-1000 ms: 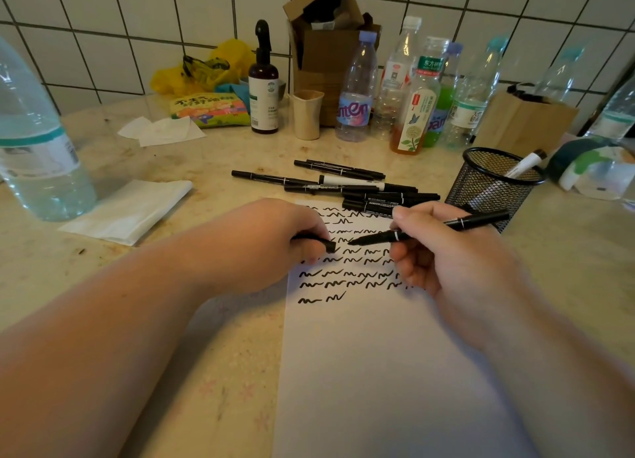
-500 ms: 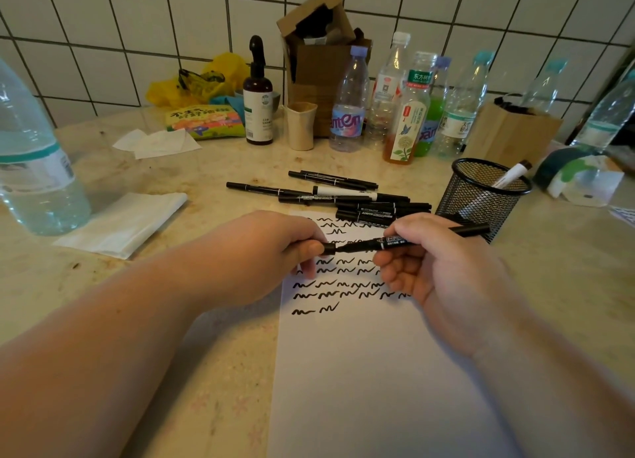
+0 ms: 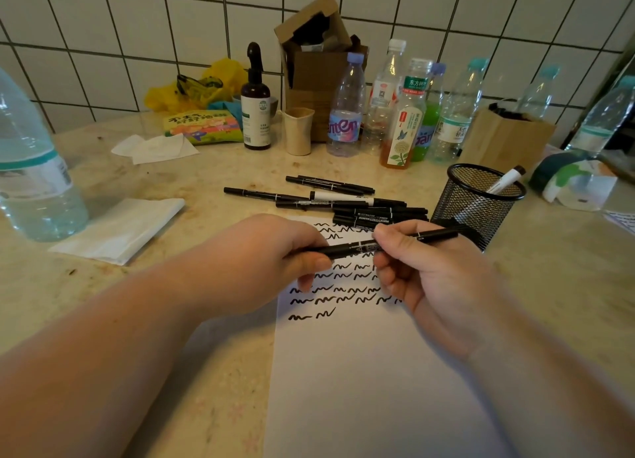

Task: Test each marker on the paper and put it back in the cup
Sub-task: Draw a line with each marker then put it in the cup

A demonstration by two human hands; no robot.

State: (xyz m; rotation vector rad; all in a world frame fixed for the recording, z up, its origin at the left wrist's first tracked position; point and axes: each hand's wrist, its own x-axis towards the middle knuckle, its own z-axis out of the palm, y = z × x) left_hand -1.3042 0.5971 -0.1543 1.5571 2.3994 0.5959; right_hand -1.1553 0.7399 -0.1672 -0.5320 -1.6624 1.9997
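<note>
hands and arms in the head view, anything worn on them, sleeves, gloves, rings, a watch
Nothing worn shows. The left hand and right hand are bare, with no gloves, rings or watch in sight. Both forearms are bare right down to the frame edge, with no sleeve, band or marking showing.

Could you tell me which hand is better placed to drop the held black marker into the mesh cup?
Right. The right hand grips the black marker nearest the black mesh cup; the left hand only pinches its far end.

Black mesh cup (image 3: 474, 203), black squiggles on seemingly white paper (image 3: 360, 371).
</note>
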